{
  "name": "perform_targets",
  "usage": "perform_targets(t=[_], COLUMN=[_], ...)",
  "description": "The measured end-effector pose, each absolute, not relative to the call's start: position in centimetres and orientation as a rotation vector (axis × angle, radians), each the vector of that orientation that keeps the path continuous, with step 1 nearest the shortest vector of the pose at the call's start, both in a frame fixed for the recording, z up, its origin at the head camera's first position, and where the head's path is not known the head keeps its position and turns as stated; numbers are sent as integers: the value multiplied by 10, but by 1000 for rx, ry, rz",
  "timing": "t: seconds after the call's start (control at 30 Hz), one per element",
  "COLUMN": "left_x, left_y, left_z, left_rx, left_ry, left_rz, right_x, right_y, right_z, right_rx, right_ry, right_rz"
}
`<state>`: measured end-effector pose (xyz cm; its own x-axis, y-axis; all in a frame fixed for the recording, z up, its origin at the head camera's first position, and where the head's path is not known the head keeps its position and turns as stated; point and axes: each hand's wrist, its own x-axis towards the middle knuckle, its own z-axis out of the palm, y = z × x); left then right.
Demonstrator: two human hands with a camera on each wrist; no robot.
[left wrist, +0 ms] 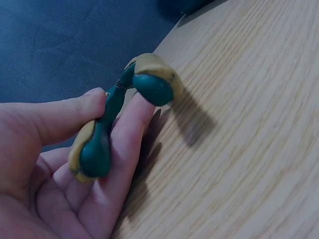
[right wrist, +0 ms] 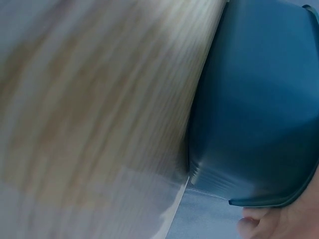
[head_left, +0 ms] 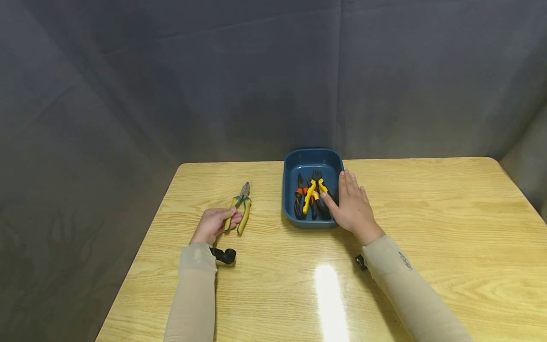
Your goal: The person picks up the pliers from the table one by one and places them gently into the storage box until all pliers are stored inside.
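Note:
In the head view, my left hand (head_left: 218, 222) holds pliers (head_left: 244, 204) with yellow-green handles above the table. Its thumb and fingers pinch one handle, while the handles stand spread and the metal nose points away from me. The left wrist view shows the handle ends (left wrist: 96, 158) close up. My right hand (head_left: 353, 209) grips the right wall of a blue plastic box (head_left: 309, 225), thumb over the rim and fingers along the outside. Several pliers lie in it, including yellow-handled pliers (head_left: 309, 197) and orange-and-black pliers (head_left: 298, 204). The right thumb partly hides them.
The box stands near the back edge of a wooden table (head_left: 273, 285). Behind it hangs a dark grey curtain (head_left: 256, 85), which continues along the left side. A black wrist camera (head_left: 229, 256) juts from the left wrist, low over the table.

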<state>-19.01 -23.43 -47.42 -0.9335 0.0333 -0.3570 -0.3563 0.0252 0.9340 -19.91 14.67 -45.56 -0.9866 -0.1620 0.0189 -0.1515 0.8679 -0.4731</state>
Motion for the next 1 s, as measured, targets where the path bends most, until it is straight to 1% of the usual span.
perform_targets(t=[0.6, 1.0], left_x=[-195, -200], left_y=[-221, -205], left_z=[-473, -464], left_rx=[-376, -374], left_ry=[2021, 2047], left_rz=[2028, 2060], right_x=[-197, -196], right_y=[149, 148], right_z=[-459, -457], right_rx=[-253, -250], right_ry=[3024, 3018], right_rz=[-743, -778])
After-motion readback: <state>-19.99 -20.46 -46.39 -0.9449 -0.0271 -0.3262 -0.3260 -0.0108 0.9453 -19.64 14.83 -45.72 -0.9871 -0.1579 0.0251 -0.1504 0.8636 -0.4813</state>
